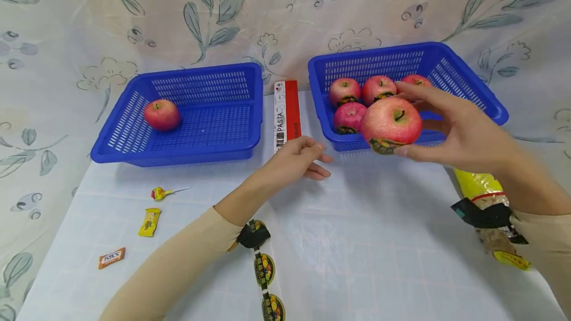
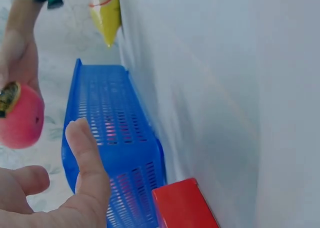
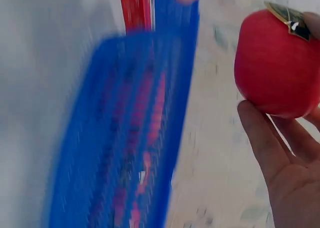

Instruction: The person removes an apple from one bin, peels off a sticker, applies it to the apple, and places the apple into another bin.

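My right hand (image 1: 464, 133) grips a red apple (image 1: 392, 122) between thumb and fingers, above the front rim of the right blue basket (image 1: 459, 71). A dark label with gold print is stuck on the apple's lower side. Several other apples (image 1: 350, 117) lie in that basket, most with similar labels showing. My left hand (image 1: 299, 160) holds nothing; its fingers are loosely bent, over the near end of a red and white pasta box (image 1: 292, 108). In the left wrist view the left thumb and fingers (image 2: 90, 163) are spread apart.
At the left stands another blue basket (image 1: 214, 152) with one apple (image 1: 162, 115) inside. A lollipop (image 1: 158, 193), a yellow packet (image 1: 149, 222) and an orange-brown wrapped candy (image 1: 111, 258) lie before it. A label strip (image 1: 265, 269) runs under the left wrist. Beneath the right forearm is a yellow bag (image 1: 479, 185).
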A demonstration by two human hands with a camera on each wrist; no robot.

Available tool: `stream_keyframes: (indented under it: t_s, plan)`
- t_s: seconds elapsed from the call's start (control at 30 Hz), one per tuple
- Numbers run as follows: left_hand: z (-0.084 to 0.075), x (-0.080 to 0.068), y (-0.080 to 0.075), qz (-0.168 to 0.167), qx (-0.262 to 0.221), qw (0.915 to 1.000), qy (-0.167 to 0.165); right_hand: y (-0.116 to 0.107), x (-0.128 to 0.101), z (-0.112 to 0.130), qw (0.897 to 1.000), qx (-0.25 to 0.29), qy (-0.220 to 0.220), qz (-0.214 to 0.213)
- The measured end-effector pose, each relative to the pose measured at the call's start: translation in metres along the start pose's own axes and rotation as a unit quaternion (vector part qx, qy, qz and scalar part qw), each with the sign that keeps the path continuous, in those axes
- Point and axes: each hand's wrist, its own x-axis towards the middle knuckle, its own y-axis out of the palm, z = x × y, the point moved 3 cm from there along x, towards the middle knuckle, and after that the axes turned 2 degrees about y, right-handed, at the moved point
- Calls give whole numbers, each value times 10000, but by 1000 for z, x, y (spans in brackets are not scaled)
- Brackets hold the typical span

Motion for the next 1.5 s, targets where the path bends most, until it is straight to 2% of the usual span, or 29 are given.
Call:
stream_keyframes:
  t_s: [0.13,0.23,0.37,0.5,0.73,0.93,1.17,1.3,1.4,1.5]
  plan:
    - [-1,8,2,-52,-60,9999,102,-23,13,-30,9995,-148,241,149]
    - [-2,13,1,-121,-51,9997,200,-32,22,-54,9967,-187,696,370]
    - [-2,18,1,-89,-25,9997,233,-37,29,-80,9866,-320,1380,812]
    - [-2,21,2,-96,-20,9996,249,-38,37,-99,9739,-475,1791,1309]
    - [-4,22,3,-145,53,9993,328,-35,48,-120,9567,-235,2006,2097]
    - [-4,23,3,-149,40,9994,305,-29,48,-136,9509,-354,1873,2440]
    - [-4,21,1,-104,33,9994,332,-23,54,-138,9497,-580,1700,2564]
    - [-3,19,-2,-19,31,9995,303,-24,56,-132,9419,-829,1899,2644]
    - [-4,11,-8,49,166,9994,298,-28,57,-123,9390,-1023,2100,2524]
    - [-9,-3,-20,100,391,9983,412,-33,61,-110,9436,-1155,2109,2276]
